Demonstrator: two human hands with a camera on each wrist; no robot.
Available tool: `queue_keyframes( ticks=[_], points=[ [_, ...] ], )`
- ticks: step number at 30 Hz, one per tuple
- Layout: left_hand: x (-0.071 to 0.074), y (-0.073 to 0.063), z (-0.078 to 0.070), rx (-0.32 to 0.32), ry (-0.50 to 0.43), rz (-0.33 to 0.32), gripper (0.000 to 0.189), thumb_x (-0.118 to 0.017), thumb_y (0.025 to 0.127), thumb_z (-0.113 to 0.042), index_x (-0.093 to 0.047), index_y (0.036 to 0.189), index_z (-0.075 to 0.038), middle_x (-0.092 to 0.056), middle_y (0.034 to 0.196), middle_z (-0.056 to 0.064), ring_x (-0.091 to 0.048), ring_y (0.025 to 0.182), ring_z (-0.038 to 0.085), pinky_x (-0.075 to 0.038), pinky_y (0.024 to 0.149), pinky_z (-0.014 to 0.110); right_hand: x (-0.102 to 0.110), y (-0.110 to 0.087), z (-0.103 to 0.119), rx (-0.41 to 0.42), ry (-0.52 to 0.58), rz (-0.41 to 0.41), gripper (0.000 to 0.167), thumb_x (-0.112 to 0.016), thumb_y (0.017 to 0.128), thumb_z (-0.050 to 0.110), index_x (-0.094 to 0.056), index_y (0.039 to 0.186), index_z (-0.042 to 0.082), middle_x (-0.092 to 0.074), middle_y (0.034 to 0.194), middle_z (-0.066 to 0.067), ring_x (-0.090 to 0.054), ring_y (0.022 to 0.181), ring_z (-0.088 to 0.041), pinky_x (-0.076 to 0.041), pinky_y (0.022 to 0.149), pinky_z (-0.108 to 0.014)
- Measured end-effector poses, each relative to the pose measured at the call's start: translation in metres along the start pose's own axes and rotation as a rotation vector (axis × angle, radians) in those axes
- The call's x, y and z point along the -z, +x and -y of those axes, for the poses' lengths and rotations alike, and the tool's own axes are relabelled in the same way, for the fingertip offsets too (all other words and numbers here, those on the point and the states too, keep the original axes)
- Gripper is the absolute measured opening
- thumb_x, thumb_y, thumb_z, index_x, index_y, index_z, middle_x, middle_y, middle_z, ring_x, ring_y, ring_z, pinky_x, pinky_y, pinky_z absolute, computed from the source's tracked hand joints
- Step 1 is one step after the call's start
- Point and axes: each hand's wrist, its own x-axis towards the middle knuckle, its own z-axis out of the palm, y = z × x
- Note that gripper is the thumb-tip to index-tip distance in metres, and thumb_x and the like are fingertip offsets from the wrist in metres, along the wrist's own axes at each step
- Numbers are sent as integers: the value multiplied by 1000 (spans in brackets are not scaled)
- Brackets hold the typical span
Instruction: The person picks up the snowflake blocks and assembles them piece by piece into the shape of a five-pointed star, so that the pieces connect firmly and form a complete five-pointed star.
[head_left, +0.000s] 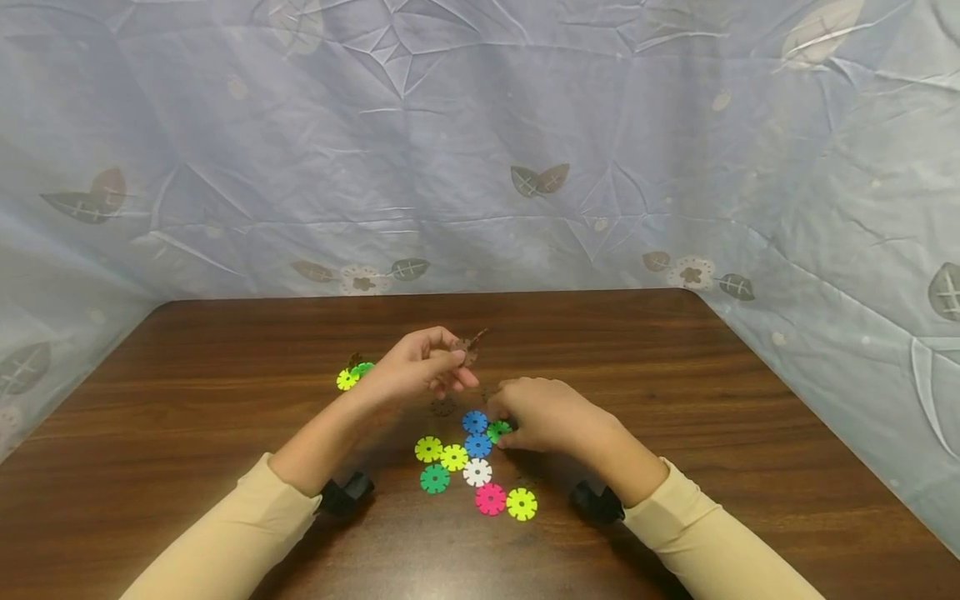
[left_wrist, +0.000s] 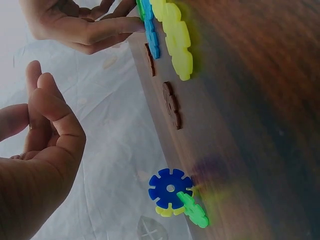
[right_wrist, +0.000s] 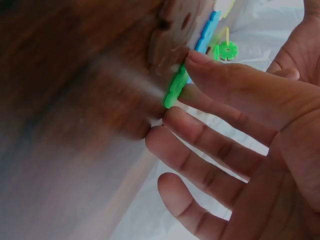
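Observation:
Over the middle of the table, my left hand (head_left: 416,362) pinches brown notched discs (head_left: 469,348) between thumb and fingers, raised above the surface. In the left wrist view those discs are hidden behind the hand. My right hand (head_left: 558,412) is low at the table, thumb and index finger at the edges of a green notched disc (head_left: 498,432). The right wrist view shows the thumb on that disc, the other fingers spread beside it. Two blue discs (head_left: 477,446) lie just left of it. Near them are a white disc (head_left: 477,472) and a pink disc (head_left: 491,499).
Yellow discs (head_left: 453,457) and a darker green disc (head_left: 434,479) lie in front. Brown discs (left_wrist: 171,105) blend into the wooden table (head_left: 675,533). Beyond my left hand stands a joined cluster with a blue disc (left_wrist: 162,189). A patterned curtain (head_left: 465,150) hangs behind.

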Motion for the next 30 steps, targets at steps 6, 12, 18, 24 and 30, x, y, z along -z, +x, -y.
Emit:
queue_keyframes(
  ticks=[6,12,18,24,30],
  points=[
    [0,-1,-1,0,14,-9,20,-47,112,-16,-54,120,0,-81,99,12,-72,84,11,-55,71,28,-1,1,-4,-30,72,17,12,-84,90,21,-75,97,18,-69,98,4,-64,87,-12,-58,78,-39],
    [0,-2,-1,13,29,-10,23,-44,113,-19,-56,120,0,-80,97,5,-71,85,12,-55,71,30,-1,3,-15,-50,162,32,20,-84,90,22,-67,98,13,-68,91,4,-61,80,-12,-54,73,-34],
    [0,-2,-1,13,12,-12,23,-45,113,-20,-57,117,0,-80,94,2,-70,83,12,-54,70,28,2,4,-25,38,240,3,21,-81,91,11,-61,96,11,-63,85,2,-55,76,-10,-48,69,-25],
    [0,-3,-1,29,4,-16,23,-46,113,-21,-57,115,-1,-79,93,1,-70,84,13,-52,70,28,6,3,-33,89,269,-63,10,-71,95,-2,-70,98,8,-71,89,0,-60,78,-7,-53,72,-24],
    [-1,-2,-2,30,3,-22,22,-47,112,-20,-57,114,-1,-79,91,0,-71,84,13,-52,70,27,13,1,-31,112,291,-293,5,-69,100,6,-73,99,8,-77,90,-4,-65,77,-10,-55,71,-25]
  ],
)
